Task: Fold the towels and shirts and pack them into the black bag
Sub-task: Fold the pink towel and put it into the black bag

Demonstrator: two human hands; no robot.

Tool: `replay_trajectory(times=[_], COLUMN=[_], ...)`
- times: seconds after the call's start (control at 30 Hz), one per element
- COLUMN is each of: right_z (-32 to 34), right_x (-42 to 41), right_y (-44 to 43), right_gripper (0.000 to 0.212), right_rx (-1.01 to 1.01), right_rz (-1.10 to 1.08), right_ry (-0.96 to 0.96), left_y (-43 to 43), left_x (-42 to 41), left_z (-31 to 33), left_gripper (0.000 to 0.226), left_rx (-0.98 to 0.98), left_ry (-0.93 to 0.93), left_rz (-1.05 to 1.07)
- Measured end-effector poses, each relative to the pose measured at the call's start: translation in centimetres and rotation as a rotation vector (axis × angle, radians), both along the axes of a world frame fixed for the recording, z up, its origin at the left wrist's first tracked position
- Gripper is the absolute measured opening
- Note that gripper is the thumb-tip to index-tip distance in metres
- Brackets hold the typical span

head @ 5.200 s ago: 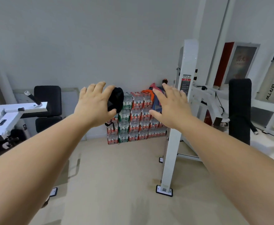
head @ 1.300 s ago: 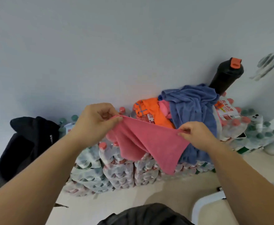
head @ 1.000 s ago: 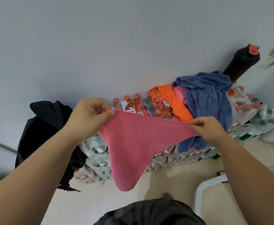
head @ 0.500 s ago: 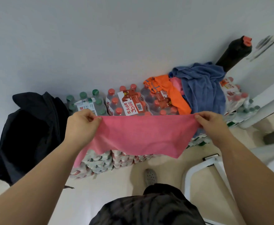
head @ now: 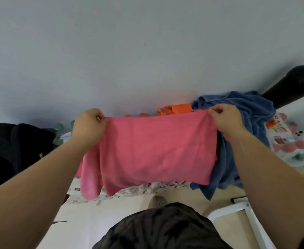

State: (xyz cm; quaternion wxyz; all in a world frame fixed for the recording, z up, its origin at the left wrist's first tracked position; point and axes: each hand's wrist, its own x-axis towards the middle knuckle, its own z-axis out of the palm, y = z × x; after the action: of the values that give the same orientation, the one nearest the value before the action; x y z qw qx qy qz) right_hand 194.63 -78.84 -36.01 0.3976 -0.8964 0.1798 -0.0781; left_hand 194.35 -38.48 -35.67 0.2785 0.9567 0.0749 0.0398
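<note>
A pink towel (head: 156,150) hangs spread out in front of me, held by its top edge. My left hand (head: 88,125) pinches its upper left corner and my right hand (head: 225,119) pinches its upper right corner. The towel's lower left part droops in loose folds. Behind it on the stacked water bottle packs lie a blue towel (head: 246,126) and an orange garment (head: 174,109), mostly hidden by the pink towel. The black bag (head: 9,146) sits at the left, against the wall.
Shrink-wrapped bottle packs (head: 288,141) are stacked against the grey wall (head: 147,51). A black bottle with an orange cap (head: 295,83) stands at the far right. A white metal frame (head: 241,212) crosses the floor at lower right. My shoe (head: 159,202) shows below the towel.
Since the earliest frame I have come to the pile and picked up the pink towel. Over the last second both hands drew its top edge out straight, and it now hangs wider and higher.
</note>
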Motion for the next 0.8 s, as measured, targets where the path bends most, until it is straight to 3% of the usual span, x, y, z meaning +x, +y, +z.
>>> replay_trajectory(times=[0.07,0.2,0.3,0.4,0.53,0.8], right_z=[0.7,-0.1,-1.6,-2.9,-5.6,-8.0], right_x=[3.1,7.1,5.8,1.7,-0.5,0.0], right_y=[-0.1,0.5,2.3,5.6,7.8,6.2], right_gripper=[0.012,0.014,0.038,0.065,0.077,0.084], right_rx=[0.051,0.339,0.093,-0.067,-0.607,-0.754], right_rz=[-0.012,-0.119,-0.068,0.210,0.585,0.656], right_ry=[-0.020,0.069,0.006,-0.006,0.149,0.323], left_y=[-0.5,-1.3,-2.1,-2.8,-2.8,1.5], left_x=[2.3,5.4,6.2,5.3,2.2,-5.5], left_z=[0.5,0.4,-1.3,-3.3,-5.0,-5.6], left_gripper=[0.011,0.011,0.020,0.034,0.057,0.060], left_rx=[0.034,0.122,0.156,0.249,0.342,0.336], left_ry=[-0.015,-0.054,-0.027,0.048,0.054,0.114], left_rz=[0.027,0.065,0.065,0.017,0.026,0.234])
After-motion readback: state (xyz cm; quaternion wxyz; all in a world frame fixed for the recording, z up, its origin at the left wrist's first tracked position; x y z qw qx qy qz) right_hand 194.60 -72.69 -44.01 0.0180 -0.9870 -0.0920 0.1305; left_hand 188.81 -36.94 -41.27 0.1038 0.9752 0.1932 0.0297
